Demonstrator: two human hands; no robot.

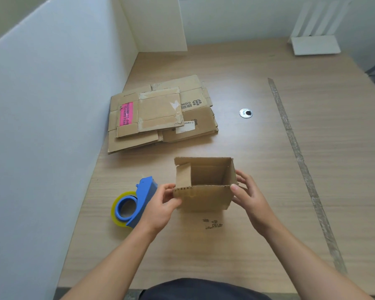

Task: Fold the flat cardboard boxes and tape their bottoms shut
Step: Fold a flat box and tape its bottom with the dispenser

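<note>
A small cardboard box [205, 197], opened into shape with its open side facing me, is held just above the wooden table [258, 161]. One inner flap is folded inward on its left side. My left hand [164, 202] pinches the box's near left corner. My right hand [248, 192] grips its right edge, thumb on the front corner and fingers behind the wall. A blue tape dispenser [134, 202] with a yellowish roll lies on the table just left of my left hand. A stack of flat cardboard boxes [160, 114] lies further back on the left.
White partition walls [52, 105] close off the left and back left. A round metal cable grommet [245, 113] sits in the table right of the stack. A strip of old tape [299, 156] runs along the table's right side. A white stand [315, 45] sits at the back right.
</note>
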